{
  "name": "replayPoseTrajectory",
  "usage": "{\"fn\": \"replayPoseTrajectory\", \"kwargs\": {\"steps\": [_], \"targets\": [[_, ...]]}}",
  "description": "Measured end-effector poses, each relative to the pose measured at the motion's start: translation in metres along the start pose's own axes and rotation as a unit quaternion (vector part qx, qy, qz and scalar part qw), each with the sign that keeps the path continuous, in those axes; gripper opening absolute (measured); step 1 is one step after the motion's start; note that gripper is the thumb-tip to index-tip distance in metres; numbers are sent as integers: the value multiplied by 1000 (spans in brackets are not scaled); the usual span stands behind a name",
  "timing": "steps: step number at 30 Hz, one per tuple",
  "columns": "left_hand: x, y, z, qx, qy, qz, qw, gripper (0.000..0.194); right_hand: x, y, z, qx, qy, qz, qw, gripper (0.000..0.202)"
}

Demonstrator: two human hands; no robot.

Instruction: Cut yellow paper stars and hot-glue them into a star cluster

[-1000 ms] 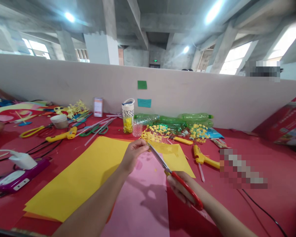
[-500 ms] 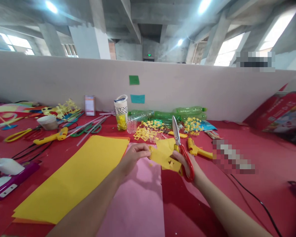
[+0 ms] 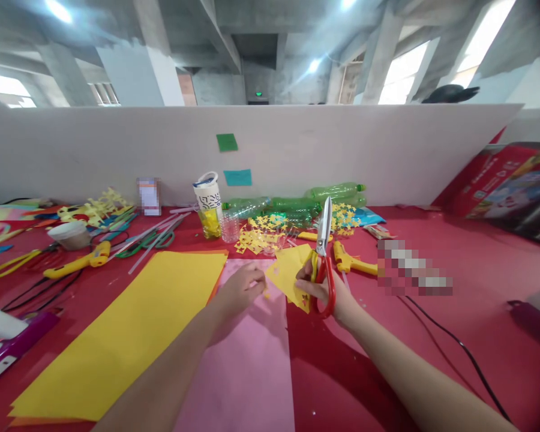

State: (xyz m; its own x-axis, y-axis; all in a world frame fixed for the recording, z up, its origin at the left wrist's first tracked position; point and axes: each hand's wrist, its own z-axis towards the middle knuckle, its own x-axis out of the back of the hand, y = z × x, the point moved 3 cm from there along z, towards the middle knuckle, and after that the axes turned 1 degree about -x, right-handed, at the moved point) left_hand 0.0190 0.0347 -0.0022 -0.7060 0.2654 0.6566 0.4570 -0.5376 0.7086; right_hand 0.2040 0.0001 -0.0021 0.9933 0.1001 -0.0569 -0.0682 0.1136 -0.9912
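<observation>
My right hand (image 3: 321,288) grips red-handled scissors (image 3: 326,240), their blades pointing up and together. The same hand also pinches a piece of yellow paper (image 3: 288,273) with small cut-outs near its lower edge. Left of that paper, my left hand (image 3: 244,288) has its fingers curled together over pink paper (image 3: 247,372); what they hold, if anything, is too small to make out. A tiny yellow scrap (image 3: 266,293) shows just below its fingertips. Behind the hands lies a pile of small yellow paper stars (image 3: 258,234).
Stacked yellow sheets (image 3: 121,330) lie at the left. A yellow glue gun (image 3: 351,262) rests right of the scissors, another glue gun (image 3: 81,261) at far left. Green plastic bottles (image 3: 297,207) and a white patterned cup (image 3: 208,201) stand along the partition (image 3: 297,144). A purple power strip (image 3: 22,348) sits front left.
My left hand has come away from the yellow paper, which now stays in my right hand with the scissors. The paper has turned and the scissors stand more upright. The view has shifted slightly.
</observation>
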Motion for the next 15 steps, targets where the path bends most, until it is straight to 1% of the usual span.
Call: {"fn": "replayPoseTrajectory", "kwargs": {"steps": [2,3,6,8,11,13,15], "targets": [[-6,-2,-2,-24,-25,87,996,19,0,0,0,4,-3,8,1000,35],[-8,-3,-3,-32,-28,128,991,18,0,0,0,5,-7,8,1000,34],[-13,-9,-5,-44,-11,222,974,14,-1,0,0,11,-14,-14,1000,32],[-13,-14,-3,-41,-1,244,969,13,0,0,0,11,-18,-26,999,31],[-9,-17,-1,-24,27,206,978,11,1,1,-1,15,-18,-47,999,28],[-4,-14,1,-3,57,134,989,8,1,3,-1,20,-11,-67,998,27],[-1,-8,1,19,75,35,996,10,0,4,-1,28,-5,-64,998,27]]}}
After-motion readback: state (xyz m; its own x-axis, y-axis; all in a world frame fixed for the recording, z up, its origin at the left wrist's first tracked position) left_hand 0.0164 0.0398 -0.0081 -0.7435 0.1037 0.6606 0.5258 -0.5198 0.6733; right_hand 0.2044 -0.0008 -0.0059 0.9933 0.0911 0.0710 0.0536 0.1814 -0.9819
